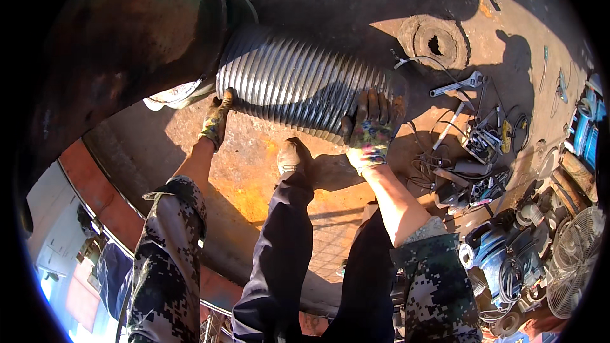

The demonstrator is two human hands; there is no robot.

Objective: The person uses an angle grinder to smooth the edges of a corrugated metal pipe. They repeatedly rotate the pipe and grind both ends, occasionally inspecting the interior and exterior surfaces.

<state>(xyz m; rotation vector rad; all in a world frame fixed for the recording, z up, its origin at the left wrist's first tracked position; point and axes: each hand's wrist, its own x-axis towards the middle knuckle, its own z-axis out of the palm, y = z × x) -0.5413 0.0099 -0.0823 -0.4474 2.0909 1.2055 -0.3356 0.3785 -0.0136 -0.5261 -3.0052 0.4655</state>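
A thick steel screw (pixel 286 79) with coarse, shiny thread lies across the space before me, its left end against a large rusty cylinder (pixel 146 32). My left hand (pixel 216 119), in a patterned work glove with dark fingertips, touches the lower edge of the thread near that cylinder. Its visible finger is stretched out; the others are partly hidden. On the screw's right end, my right hand (pixel 370 130), gloved the same way, lies flat with fingers spread. The screw's far right tip is in shadow.
Right of the screw lie an adjustable wrench (pixel 457 84), a hammer (pixel 448 126) and a heap of hand tools and cables (pixel 486 146). Beyond is a round rusty disc (pixel 434 42) with a hole. A fan guard (pixel 575 260) and blue machine (pixel 499 254) stand lower right. My shoe (pixel 293 155) is below the screw.
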